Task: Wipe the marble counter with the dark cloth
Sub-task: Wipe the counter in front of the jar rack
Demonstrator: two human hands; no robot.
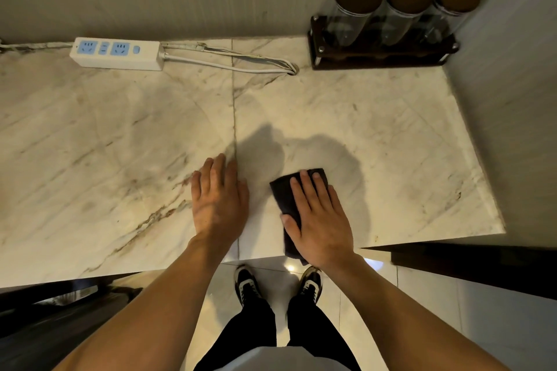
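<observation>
The dark cloth [284,196] is folded into a small pad and lies on the marble surface [391,141] near its front edge, one corner hanging just over it. It is pressed flat under the right hand [319,217], whose fingers are spread across it with the thumb on its left side; nothing is pinched. The cloth looks soft, light and limp, so it is best held by palm pressure over its middle, lest it bunch. The left hand [218,196] is laid flat and empty just beside it. Well apart at the back, a power strip [117,53] and a jar rack [382,53] are seen.
</observation>
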